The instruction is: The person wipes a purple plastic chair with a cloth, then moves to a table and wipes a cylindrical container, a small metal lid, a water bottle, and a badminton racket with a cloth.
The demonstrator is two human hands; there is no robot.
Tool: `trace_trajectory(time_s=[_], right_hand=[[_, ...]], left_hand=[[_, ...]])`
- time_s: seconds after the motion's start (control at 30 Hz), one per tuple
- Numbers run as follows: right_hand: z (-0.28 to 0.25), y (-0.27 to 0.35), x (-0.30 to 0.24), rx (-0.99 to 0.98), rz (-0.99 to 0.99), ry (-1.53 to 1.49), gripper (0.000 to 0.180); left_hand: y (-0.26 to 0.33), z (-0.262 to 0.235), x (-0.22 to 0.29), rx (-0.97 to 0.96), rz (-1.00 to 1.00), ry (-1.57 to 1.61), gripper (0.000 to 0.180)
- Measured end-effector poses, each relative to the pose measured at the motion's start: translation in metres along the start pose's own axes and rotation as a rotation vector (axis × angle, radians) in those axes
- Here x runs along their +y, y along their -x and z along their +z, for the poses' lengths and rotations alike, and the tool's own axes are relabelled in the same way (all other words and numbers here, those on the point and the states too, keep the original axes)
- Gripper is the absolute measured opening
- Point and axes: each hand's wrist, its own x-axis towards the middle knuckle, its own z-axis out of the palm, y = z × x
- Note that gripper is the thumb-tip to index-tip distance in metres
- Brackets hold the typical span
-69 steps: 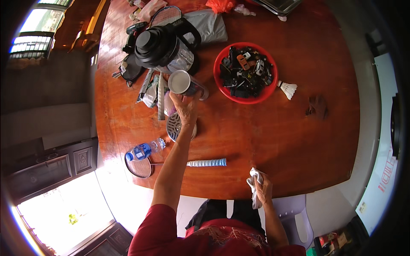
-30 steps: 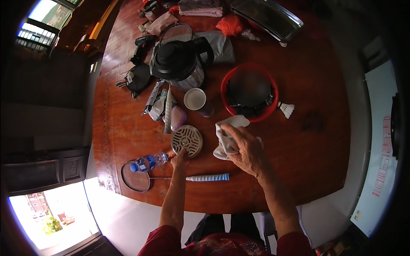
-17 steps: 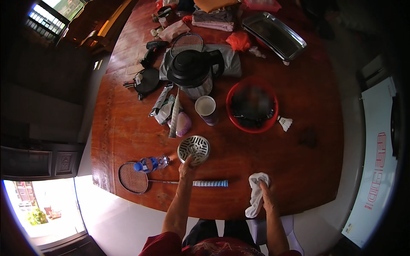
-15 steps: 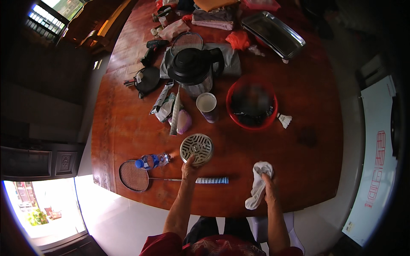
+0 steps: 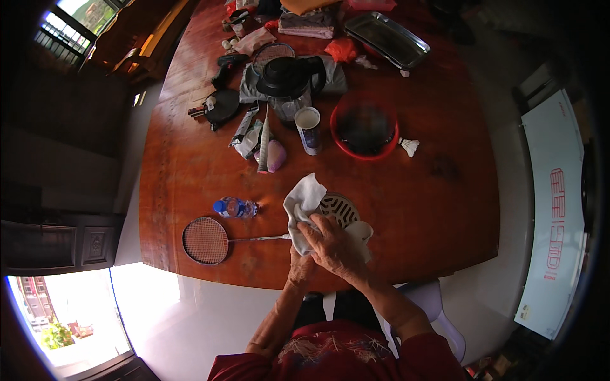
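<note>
Close to the table's near edge, my left hand [image 5: 301,267] holds a round metal disc with slots [image 5: 340,208] by its near side. Its fingers are mostly covered by a white cloth [image 5: 303,193]. Across the disc lies my right hand [image 5: 335,249], its bent fingers pressing the cloth onto the metal. One end of the cloth sticks up at the left and another hangs out right of my hand. Behind my hands lies a badminton racket [image 5: 205,240]; its handle is hidden. Left of the cloth, a clear bottle with a blue cap [image 5: 236,207] lies on its side.
Farther back stand a paper cup [image 5: 309,132], a black-lidded jug [image 5: 286,82] and a red basin [image 5: 395,136] with a shuttlecock [image 5: 410,147] beside it. A metal tray [image 5: 389,41] sits at the back right. A power drill [image 5: 225,66] lies at the back left of the wooden table [image 5: 432,216].
My right hand has brought the white cloth leftward onto the slotted disc. My left hand has shifted right with the disc, and both hands now meet. The view has shifted slightly.
</note>
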Motion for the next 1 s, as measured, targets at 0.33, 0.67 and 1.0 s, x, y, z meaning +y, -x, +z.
trace_trajectory(time_s=[0.33,0.67,1.0], right_hand=[[-0.025,-0.001,-0.028,0.240,0.326,0.160,0.046],[-0.004,0.086,-0.099,0.229,0.037,0.183,0.043],[-0.054,0.035,-0.124,0.170,0.056,-0.052,0.047]], left_hand=[[0.065,0.011,0.050,-0.071,-0.033,0.291,0.056],[0.109,-0.037,0.083,0.087,0.069,0.343,0.042],[0.152,-0.044,0.095,-0.128,0.057,0.349,0.058]])
